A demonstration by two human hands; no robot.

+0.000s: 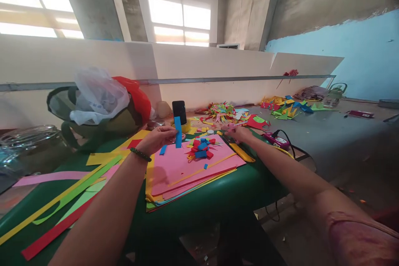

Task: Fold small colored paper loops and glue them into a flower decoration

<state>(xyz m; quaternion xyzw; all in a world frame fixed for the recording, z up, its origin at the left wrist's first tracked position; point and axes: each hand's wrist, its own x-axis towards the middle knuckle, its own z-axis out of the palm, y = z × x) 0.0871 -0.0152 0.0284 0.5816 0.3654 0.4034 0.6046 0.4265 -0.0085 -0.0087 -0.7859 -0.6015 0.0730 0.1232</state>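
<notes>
My left hand (161,138) pinches a blue paper strip (178,133) upright above the left part of a stack of coloured paper sheets (174,170), pink on top. On that stack lies a cluster of red and blue folded paper pieces (201,149), with a small blue scrap (205,166) in front. My right hand (238,133) reaches to the stack's far right corner, near a white round cap (210,131) and loose paper scraps. Its fingers are small and blurred, so their grip is unclear. A yellow utility knife (242,153) lies just below that hand.
Long coloured paper strips (59,205) spread at the left. A phone (178,111) stands behind a yellow tape roll (186,126). A bag with plastic inside (96,104) is back left. Paper piles (218,111) lie behind; a maroon device with a cable (276,140) is right.
</notes>
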